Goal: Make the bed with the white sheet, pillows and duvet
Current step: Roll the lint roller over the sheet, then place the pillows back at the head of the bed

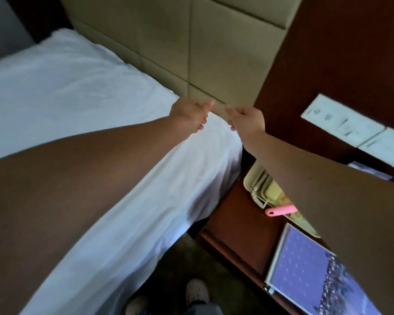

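Observation:
A white sheet (82, 92) covers the mattress and hangs down its near side. Both my arms reach out to the bed's head corner, where the sheet meets the beige padded headboard (191, 46). My left hand (190, 114) hovers just over the sheet's corner, fingers loosely curled and thumb pointing right. My right hand (246, 120) is close beside it, thumb pointing left and fingertips near the sheet's edge. Nothing shows between the fingers of either hand. No pillows or duvet are in view.
A wooden bedside table (234, 228) stands right of the bed, bearing a cream telephone (265, 189), a pink object (282, 210) and a blue-purple folder (305, 269). A white switch panel (341, 120) is on the wooden wall. My shoes (197, 292) stand on the carpet.

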Tool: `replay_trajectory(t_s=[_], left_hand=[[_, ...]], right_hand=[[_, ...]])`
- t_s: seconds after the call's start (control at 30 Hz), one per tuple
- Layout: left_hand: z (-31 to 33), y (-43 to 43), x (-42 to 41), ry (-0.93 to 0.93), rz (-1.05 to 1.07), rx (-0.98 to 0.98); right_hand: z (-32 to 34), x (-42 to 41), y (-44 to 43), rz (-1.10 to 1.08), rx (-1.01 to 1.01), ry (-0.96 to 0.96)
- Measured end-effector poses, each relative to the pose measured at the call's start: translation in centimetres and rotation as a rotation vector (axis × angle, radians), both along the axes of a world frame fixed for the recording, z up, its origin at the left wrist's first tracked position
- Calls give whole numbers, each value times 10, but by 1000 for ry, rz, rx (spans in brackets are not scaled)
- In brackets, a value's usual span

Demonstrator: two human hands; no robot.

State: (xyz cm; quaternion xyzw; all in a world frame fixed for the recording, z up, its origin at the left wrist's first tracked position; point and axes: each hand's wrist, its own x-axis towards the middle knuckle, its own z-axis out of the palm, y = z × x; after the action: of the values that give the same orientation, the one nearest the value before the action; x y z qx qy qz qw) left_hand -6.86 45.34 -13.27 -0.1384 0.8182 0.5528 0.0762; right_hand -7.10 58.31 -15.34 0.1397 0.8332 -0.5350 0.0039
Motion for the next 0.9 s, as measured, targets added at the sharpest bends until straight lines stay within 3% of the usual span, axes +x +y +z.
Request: replay_trajectory(t_s=[0.13,0.43,0.67,0.9], left_hand=[[56,-78,31,40,124,-46],[172,-273,134,34,577,-22],[248,-377,248,10,846,-21],[278,-457,378,125,1319,-16]], right_hand=[[52,9,-90,200,-100,-20],[194,54,-290,711,-96,29],[290,123,-418,1071,-12,-10],[317,231,-511,1383,-68,2]])
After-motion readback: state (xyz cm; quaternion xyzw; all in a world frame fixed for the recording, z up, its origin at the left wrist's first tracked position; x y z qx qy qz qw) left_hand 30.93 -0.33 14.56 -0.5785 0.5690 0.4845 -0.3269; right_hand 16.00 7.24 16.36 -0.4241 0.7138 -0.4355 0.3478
